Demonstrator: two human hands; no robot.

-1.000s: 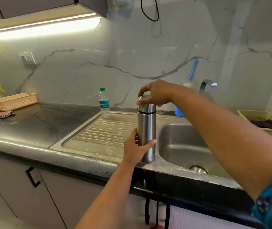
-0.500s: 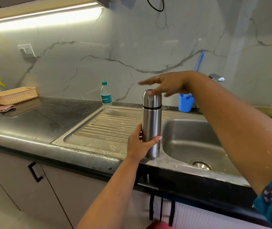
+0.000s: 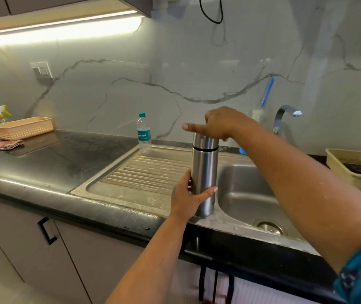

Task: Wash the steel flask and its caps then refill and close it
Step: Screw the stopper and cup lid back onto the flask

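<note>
1. While it stands upright on the steel rim between the ribbed draining board [image 3: 151, 170] and the sink bowl [image 3: 249, 194], the steel flask [image 3: 204, 172] has its cap [image 3: 205, 141] on, with a dark ring marking the join.
2. Low on the flask's body, the left hand [image 3: 186, 198] grips it, fingers curled round the far side and the thumb laid across the near face.
3. On top, the right hand [image 3: 221, 122] rests on the cap, with one finger pointing straight out to the left; whether the other fingers are curled about the cap I cannot tell from this angle.
4. At the far left corner of the draining board stands a clear plastic water bottle [image 3: 143, 133] with a green cap and teal label, well apart from the flask.
5. Behind the right forearm, a curved steel tap [image 3: 282, 116] rises at the far side of the bowl, and beside it a blue-handled brush [image 3: 266, 93] leans on the marble wall over a blue holder [image 3: 242, 150], mostly hidden.
6. Far right, a pale yellow tray [image 3: 337, 163] holds something dark.
7. Far left on the dark counter [image 3: 50, 159] sit a peach plastic basket [image 3: 22, 127], a spray bottle [image 3: 1, 111] behind it and a red checked cloth [image 3: 7, 144] in front.
</note>
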